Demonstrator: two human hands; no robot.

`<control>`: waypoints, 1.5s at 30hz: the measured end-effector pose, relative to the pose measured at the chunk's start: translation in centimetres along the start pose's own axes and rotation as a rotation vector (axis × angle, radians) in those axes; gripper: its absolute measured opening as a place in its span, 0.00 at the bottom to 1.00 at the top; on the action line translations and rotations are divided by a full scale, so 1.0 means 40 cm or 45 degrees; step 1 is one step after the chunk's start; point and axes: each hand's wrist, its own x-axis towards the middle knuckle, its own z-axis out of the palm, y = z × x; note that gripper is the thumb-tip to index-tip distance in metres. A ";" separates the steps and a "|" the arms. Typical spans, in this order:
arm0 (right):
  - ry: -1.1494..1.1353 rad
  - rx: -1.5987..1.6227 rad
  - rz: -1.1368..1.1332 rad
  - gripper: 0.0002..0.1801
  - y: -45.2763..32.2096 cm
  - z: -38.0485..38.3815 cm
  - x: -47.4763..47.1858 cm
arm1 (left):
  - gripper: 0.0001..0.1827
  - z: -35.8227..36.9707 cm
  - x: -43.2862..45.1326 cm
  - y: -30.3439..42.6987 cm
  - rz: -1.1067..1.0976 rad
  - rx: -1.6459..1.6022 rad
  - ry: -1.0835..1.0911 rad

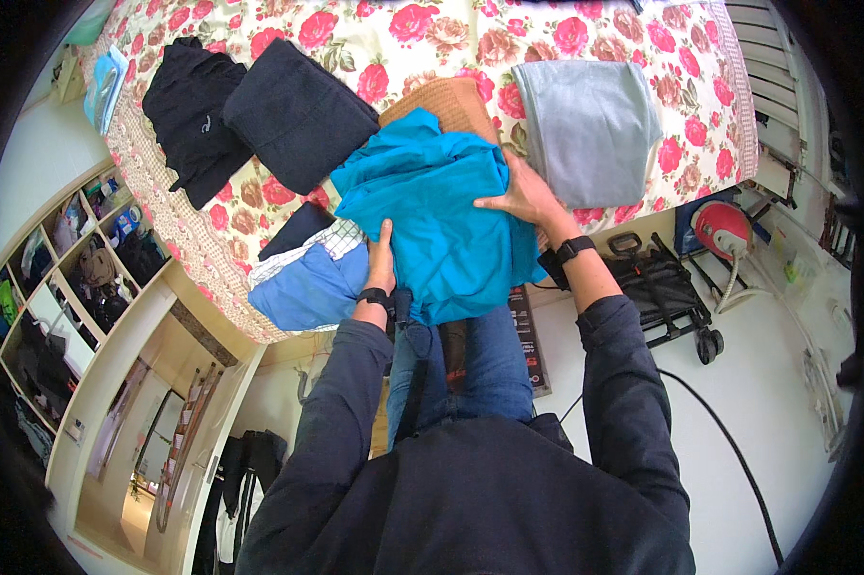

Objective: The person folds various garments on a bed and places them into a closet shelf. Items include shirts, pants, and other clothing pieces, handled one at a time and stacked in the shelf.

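A crumpled turquoise garment (439,230) lies at the front edge of a bed with a floral cover (690,144), partly over a folded brown textured cloth (446,100). My left hand (382,262) grips its left side, thumb on top. My right hand (522,194) holds its upper right side, fingers partly hidden. Folded dark cloth (299,115) and a black garment (195,115) lie to the upper left. Blue cloth (313,284) with a checked white piece rests left of my left hand. On the right is a folded grey garment (590,133).
Below the bed's right side stand a folded black cart (647,287) and a red and white appliance (723,230) with a hose. A black cable (734,445) crosses the floor. Shelving (80,266) and a door frame are at left.
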 end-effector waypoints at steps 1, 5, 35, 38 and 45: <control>-0.137 0.049 0.068 0.66 0.005 -0.003 0.015 | 0.46 0.001 -0.003 0.006 -0.030 -0.027 -0.024; -0.440 0.460 -0.005 0.63 -0.012 -0.029 0.046 | 0.44 0.022 -0.036 0.032 -0.036 -0.056 0.000; -0.124 0.655 -0.472 0.43 -1.009 0.438 -0.804 | 0.34 -0.807 -1.158 0.356 1.440 0.012 0.350; -0.300 0.611 -0.600 0.43 -1.151 0.532 -0.768 | 0.34 -0.936 -1.215 0.322 1.410 -0.080 0.578; -0.640 0.408 -0.817 0.46 -1.479 0.754 -0.728 | 0.34 -1.210 -1.285 0.264 1.317 -0.428 0.809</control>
